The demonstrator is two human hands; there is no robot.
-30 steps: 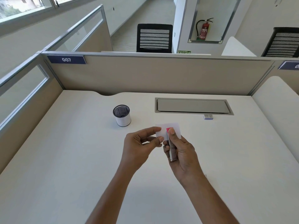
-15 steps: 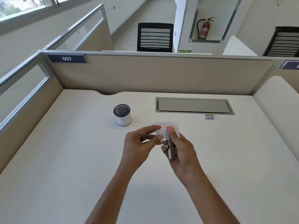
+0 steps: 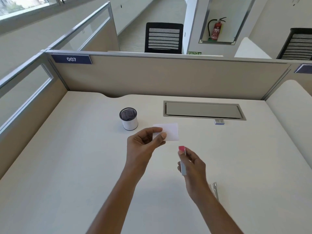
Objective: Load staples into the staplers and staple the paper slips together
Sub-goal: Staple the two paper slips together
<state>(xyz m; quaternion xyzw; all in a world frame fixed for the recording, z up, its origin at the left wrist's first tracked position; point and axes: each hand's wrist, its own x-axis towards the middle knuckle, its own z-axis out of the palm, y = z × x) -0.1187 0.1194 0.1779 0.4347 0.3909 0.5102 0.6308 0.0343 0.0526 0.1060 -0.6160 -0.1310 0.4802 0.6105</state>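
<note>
Head view | our left hand (image 3: 143, 146) pinches the slips (image 3: 170, 132) above the tabletop (image 3: 84, 166) | our right hand (image 3: 192, 168) grips the pink-tipped stapler (image 3: 182, 159), apart from the slips, nearer us | mesh cup (image 3: 129, 119) left of slips | small box (image 3: 219, 122) beside the far hatch (image 3: 202, 109)

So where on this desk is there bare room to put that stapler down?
Widest bare patch: the desk left of the left hand, in front of the mesh cup. Also bare: the right side, nearer than the small box. Crowded: beside the right hand holding the stapler, where a metal piece lies.
</note>
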